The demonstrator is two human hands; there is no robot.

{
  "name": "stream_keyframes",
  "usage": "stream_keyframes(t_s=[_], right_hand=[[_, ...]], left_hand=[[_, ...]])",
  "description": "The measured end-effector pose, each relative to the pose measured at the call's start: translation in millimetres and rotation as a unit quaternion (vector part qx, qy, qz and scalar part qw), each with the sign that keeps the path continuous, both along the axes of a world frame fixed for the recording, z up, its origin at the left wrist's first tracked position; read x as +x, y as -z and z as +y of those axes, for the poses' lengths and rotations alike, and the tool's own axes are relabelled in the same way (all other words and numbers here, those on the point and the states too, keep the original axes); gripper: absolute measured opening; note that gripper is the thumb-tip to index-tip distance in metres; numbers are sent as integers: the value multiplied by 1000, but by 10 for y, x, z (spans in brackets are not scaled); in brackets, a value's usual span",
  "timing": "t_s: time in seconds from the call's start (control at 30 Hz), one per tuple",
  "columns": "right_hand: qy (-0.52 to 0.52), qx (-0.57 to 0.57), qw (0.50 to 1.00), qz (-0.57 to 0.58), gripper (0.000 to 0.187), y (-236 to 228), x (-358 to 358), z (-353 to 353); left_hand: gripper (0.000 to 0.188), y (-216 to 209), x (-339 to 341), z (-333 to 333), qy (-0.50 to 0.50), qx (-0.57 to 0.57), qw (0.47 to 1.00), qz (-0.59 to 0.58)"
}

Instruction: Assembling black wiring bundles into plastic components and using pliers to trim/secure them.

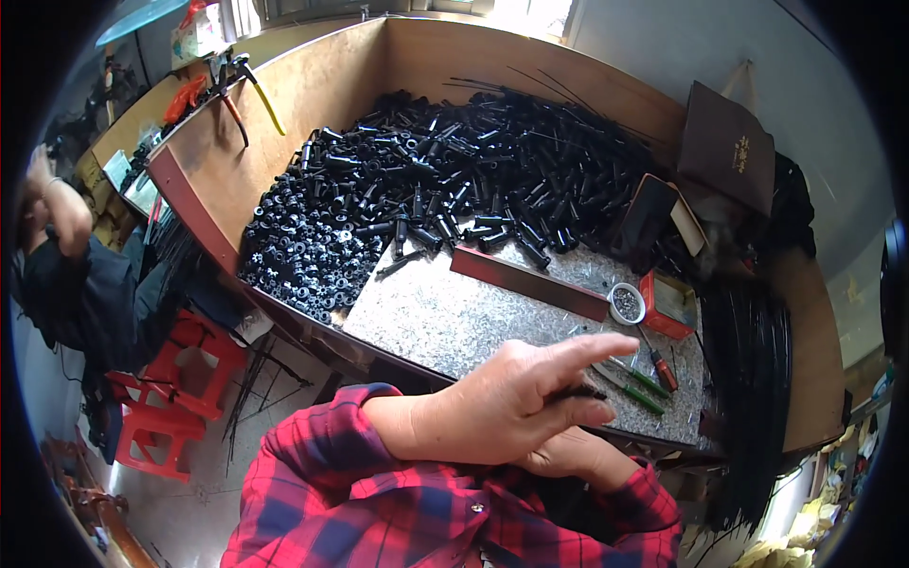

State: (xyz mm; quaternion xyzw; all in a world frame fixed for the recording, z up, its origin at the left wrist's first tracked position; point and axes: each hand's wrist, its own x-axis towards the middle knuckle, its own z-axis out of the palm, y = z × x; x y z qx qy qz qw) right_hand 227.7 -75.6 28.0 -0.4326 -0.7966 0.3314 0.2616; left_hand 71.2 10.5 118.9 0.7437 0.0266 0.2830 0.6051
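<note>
My left hand [516, 393] is held over the near edge of the speckled grey work board [407, 317], its fingers stretched to the right and its thumb apart. Something small and dark shows between fingers and thumb; whether it is held cannot be made out. Under it crosses my right hand [547, 460], its fingers mostly hidden. Just beyond the left fingertips lie a green-handled tool [632, 390] and a screwdriver [665, 369] with a red handle. Farther back are a white round dish [626, 303] of small metal bits, a red box [668, 305] and a long reddish-brown bar [530, 284].
Wooden walls [454, 52] enclose heaped black tubular parts [473, 161] and small black fittings [303, 246]. Nippers [248, 95] hang on the left wall. Long black rods [748, 369] hang over the right side. Another person [85, 284] is left, near red stools [156, 435].
</note>
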Motion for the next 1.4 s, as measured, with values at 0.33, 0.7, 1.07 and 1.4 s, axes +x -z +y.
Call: stream_keyframes(t_s=[0.33,0.7,1.07,1.4], right_hand=[[104,-69,989,77,45,562,233,31],[311,-90,884,338,20,551,-160,162],[319,-92,885,326,23,532,-156,84],[340,-65,901,263,24,459,-158,97]], left_hand=[[58,60,-50,-157,-49,133,985,-101],[41,1026,-511,1751,-502,230,832,47],[25,1478,-710,2678,-548,382,669,326],[19,1122,-287,1637,-367,-37,929,-28]])
